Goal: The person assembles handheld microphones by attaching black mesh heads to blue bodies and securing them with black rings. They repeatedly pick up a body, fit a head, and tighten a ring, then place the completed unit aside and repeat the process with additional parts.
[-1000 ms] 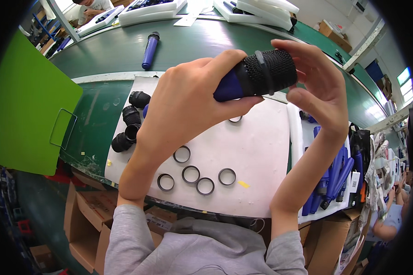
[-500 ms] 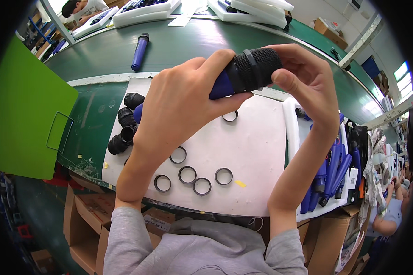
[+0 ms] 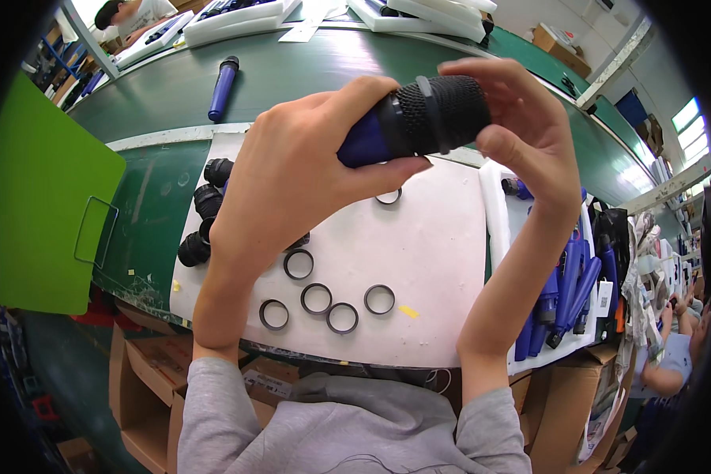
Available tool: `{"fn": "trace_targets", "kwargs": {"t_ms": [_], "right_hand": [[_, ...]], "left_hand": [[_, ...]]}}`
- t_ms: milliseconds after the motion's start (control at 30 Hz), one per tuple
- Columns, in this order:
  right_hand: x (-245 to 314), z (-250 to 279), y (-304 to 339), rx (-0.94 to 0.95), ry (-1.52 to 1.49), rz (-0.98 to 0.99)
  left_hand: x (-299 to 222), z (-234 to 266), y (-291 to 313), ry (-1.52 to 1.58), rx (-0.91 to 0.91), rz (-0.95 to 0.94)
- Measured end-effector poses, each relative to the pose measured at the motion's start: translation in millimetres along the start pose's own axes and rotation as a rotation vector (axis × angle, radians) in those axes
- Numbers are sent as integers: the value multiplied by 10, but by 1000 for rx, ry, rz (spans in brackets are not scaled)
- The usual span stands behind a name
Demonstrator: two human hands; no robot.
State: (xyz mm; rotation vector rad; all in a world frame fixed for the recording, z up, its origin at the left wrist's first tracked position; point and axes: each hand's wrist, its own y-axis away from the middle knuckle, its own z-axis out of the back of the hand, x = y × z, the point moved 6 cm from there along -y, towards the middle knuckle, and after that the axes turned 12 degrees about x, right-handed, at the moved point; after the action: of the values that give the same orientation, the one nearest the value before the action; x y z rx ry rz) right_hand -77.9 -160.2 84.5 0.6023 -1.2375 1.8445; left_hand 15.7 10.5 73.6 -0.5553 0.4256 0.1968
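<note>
My left hand [image 3: 292,170] is wrapped round the blue body of a microphone [image 3: 359,142], held slantwise above the work mat. Its black mesh head [image 3: 458,110] points right, with a dark ring [image 3: 432,114] fitted around the mesh. My right hand [image 3: 533,134] curves about the end of the head, fingers and thumb apart; whether its thumb touches the mesh I cannot tell. Below, several loose dark rings [image 3: 316,299] lie on the white mat [image 3: 419,261]. Several black microphone heads [image 3: 207,201] are grouped at the mat's left side, partly hidden by my left forearm.
A blue microphone [image 3: 223,88] lies on the green conveyor belt [image 3: 308,79]. At right, a white foam tray [image 3: 494,213] holds several blue microphone bodies [image 3: 569,284]. A bright green panel [image 3: 47,205] stands at left, cardboard boxes [image 3: 154,363] below. Other people sit at the far left and right.
The fingers of my right hand have spread and lifted off the mesh head. The microphone and my left hand have shifted slightly left. The whole view has moved a little.
</note>
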Motion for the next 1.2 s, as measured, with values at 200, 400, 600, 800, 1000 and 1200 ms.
{"fn": "trace_targets", "kwargs": {"t_ms": [200, 400, 600, 800, 1000, 1200], "right_hand": [[22, -1, 17, 10, -24, -34], [4, 1, 18, 3, -48, -61], [25, -1, 4, -1, -63, -130], [-8, -21, 2, -43, 5, -118], [6, -27, -4, -35, 30, -172], [29, -38, -13, -7, 29, -158]], "left_hand": [[3, -35, 10, 24, 39, -23], [-3, -30, 7, 13, 46, -10], [13, -31, 9, -8, 54, 22], [8, -46, -2, -27, 44, 15], [10, -53, 3, -36, 36, 8], [8, -41, -4, -34, 46, 12]]}}
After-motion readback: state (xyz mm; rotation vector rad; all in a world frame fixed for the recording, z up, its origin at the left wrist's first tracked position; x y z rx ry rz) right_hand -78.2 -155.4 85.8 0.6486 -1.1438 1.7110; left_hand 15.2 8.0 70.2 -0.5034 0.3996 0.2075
